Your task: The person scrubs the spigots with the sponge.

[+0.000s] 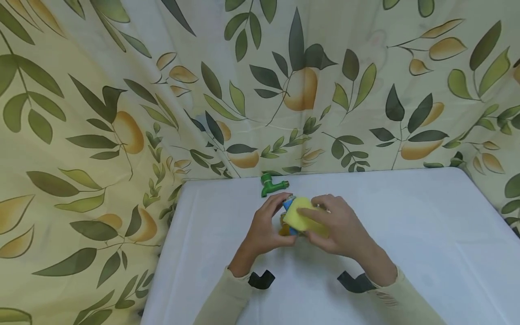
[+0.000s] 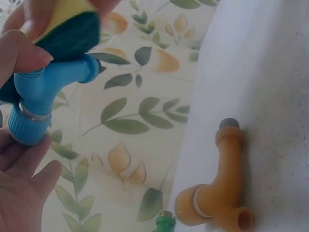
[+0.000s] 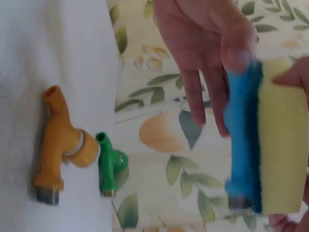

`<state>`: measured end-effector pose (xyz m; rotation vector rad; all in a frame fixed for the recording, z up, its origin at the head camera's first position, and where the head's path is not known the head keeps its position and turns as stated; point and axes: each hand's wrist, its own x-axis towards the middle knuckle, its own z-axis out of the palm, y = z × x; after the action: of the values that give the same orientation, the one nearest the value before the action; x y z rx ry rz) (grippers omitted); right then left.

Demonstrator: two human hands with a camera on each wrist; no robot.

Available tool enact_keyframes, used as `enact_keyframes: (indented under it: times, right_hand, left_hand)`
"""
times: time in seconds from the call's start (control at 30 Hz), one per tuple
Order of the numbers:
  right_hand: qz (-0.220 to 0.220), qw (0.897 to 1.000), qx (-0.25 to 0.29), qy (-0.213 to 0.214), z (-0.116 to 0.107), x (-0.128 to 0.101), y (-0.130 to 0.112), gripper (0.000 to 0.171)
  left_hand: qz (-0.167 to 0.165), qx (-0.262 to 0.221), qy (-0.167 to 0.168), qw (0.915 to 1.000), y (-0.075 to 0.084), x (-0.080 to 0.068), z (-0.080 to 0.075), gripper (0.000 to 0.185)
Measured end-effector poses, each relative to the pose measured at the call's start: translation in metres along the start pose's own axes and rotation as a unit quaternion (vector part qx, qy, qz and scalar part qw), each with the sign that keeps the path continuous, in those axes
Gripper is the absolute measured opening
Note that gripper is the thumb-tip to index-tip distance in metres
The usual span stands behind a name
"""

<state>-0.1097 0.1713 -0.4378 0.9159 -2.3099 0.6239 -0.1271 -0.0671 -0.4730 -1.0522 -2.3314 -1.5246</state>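
Observation:
A blue plastic tap [image 2: 41,92] is gripped between the thumb and fingers of my left hand [image 1: 263,228], raised above the table. My right hand [image 1: 345,225] holds a sponge [image 1: 299,212], yellow on one side and dark green on the other. In the right wrist view the sponge's dark scouring face lies against the side of the blue tap. The sponge and hands hide most of that tap in the head view. An orange tap [image 3: 54,140] lies on the table, largely covered by the hands in the head view.
A green tap [image 1: 273,185] lies near the table's far edge, beyond the hands. White cloth covers the table [image 1: 406,212]. Behind it hangs a curtain [image 1: 260,90] with a leaf and fruit pattern. Dark bands [image 1: 262,280] show at the wrists.

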Motion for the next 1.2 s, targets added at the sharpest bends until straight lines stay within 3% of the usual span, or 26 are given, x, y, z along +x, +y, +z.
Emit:
enact_keyframes:
  times: [0.23, 0.4, 0.57, 0.73, 0.93, 1.1, 1.2]
  right_hand:
    - [0.096, 0.994, -0.021, 0.043, -0.001, 0.005, 0.005, 0.042]
    - [0.044, 0.998, -0.009, 0.031, -0.004, 0.001, -0.002, 0.037]
    - [0.063, 0.997, -0.018, 0.046, -0.001, 0.003, 0.0, 0.039]
    - [0.021, 1.0, -0.008, 0.013, -0.002, 0.004, -0.004, 0.043]
    - [0.057, 0.998, -0.005, 0.02, -0.001, 0.007, -0.004, 0.042]
    - [0.014, 1.0, 0.009, 0.012, 0.0, 0.005, -0.007, 0.039]
    - [0.03, 0.999, -0.002, 0.026, 0.0, 0.007, -0.006, 0.039]
  left_hand:
    - [-0.012, -0.002, -0.002, 0.9999, 0.004, 0.0, -0.002, 0.092]
    - [-0.019, -0.007, 0.004, 0.9998, 0.007, 0.0, -0.005, 0.09]
    - [-0.012, -0.008, -0.002, 0.9999, 0.007, -0.001, -0.005, 0.091]
    - [-0.011, -0.005, -0.004, 0.9999, 0.008, -0.001, -0.004, 0.091]
    - [-0.027, -0.02, -0.011, 0.9994, 0.009, 0.001, -0.005, 0.09]
    - [-0.052, -0.054, -0.023, 0.9969, 0.011, 0.0, -0.005, 0.092]
    - [-0.056, -0.074, -0.031, 0.9952, 0.012, 0.0, -0.005, 0.096]
